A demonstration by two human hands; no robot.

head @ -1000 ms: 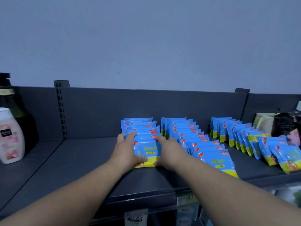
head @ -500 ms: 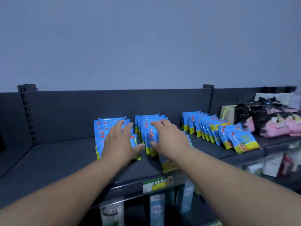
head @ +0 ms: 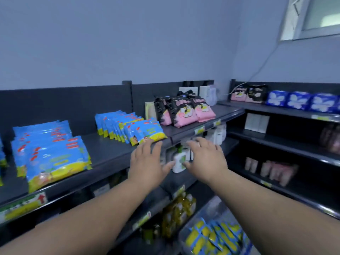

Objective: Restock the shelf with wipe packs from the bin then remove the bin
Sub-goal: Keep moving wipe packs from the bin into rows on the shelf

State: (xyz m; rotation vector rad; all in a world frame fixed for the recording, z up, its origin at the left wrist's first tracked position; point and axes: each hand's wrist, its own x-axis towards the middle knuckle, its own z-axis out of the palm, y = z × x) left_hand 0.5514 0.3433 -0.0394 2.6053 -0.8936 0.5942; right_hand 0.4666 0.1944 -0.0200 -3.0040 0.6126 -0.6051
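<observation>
Wipe packs [head: 53, 155] stand in rows on the shelf [head: 103, 150] at left and centre; more fill the bin [head: 206, 207] at lower right. Left hand [head: 149, 162] and right hand [head: 206, 157] hover apart mid-frame, fingers spread, empty.

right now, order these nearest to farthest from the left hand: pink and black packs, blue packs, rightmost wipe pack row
From the left hand, head view:
1. rightmost wipe pack row, on the shelf just ahead of it.
2. pink and black packs, farther back and right.
3. blue packs, far right side shelf.
</observation>
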